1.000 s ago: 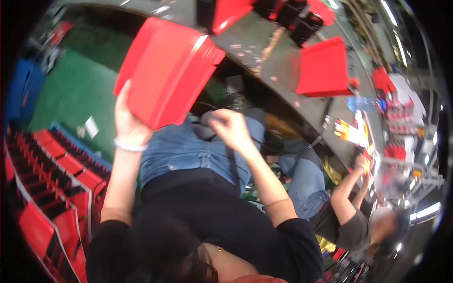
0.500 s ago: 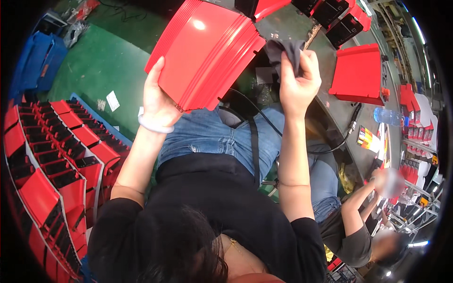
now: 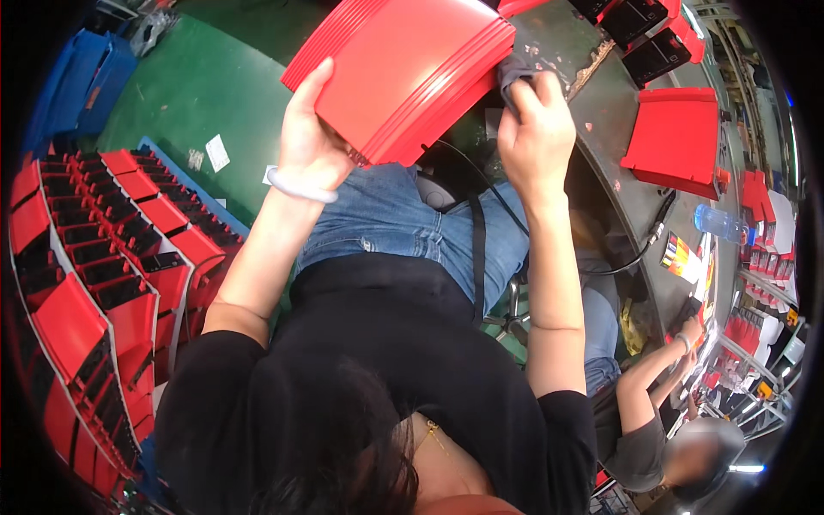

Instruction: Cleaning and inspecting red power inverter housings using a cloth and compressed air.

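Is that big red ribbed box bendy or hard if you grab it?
The red box probably stays stiff: its ribbed walls look straight while the left hand holds one edge. It seems light for its size, held up by one hand. Its glossy plastic may be slippery.

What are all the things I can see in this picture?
Ribbed case: one, red, held up over the lap.
Cloth: one, grey, at the case's right edge.
Stacked cases: many, red, on the left.
Case on bench: one, red, upper right.
Bottle: one, clear, on the bench.
Co-worker: one, lower right.
Left hand: grips the case's lower edge.
Right hand: presses the cloth to the case.
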Available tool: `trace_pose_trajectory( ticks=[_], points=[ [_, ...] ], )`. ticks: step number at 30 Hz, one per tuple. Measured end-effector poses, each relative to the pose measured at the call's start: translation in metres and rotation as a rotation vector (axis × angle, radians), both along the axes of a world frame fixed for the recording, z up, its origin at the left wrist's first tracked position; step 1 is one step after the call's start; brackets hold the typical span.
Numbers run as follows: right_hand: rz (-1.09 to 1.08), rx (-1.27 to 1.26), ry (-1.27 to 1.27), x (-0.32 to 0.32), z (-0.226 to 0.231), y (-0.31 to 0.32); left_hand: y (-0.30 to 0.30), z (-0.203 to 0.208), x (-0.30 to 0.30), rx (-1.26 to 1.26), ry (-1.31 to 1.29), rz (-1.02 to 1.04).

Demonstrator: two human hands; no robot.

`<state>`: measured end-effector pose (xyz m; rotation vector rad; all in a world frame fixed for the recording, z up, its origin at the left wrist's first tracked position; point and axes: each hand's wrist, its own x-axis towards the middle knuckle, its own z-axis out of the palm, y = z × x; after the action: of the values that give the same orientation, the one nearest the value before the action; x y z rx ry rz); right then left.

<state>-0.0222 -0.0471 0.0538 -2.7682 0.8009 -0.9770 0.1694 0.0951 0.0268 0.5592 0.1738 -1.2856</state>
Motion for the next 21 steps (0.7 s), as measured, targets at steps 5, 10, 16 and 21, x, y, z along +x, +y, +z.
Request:
trace_pose_trajectory(
  ticks=[5, 10, 16, 21],
  points=[
    [0.157, -0.056, 0.046, 0.003, -0.024, 0.037, -0.007, 0.007, -0.003, 0.081, -0.066, 0.052],
    [0.212, 0.017, 0.051, 0.006, -0.046, 0.076, -0.009, -0.005, 0.002, 0.06, -0.053, 0.043],
    [0.304, 0.067, 0.173, -0.002, -0.045, 0.08, -0.01, -0.014, -0.003, 0.078, -0.049, 0.017],
    [0.373, 0.423, 0.307, -0.019, -0.066, 0.097, -0.011, -0.009, 0.0, -0.002, -0.022, 0.023]
  ],
)
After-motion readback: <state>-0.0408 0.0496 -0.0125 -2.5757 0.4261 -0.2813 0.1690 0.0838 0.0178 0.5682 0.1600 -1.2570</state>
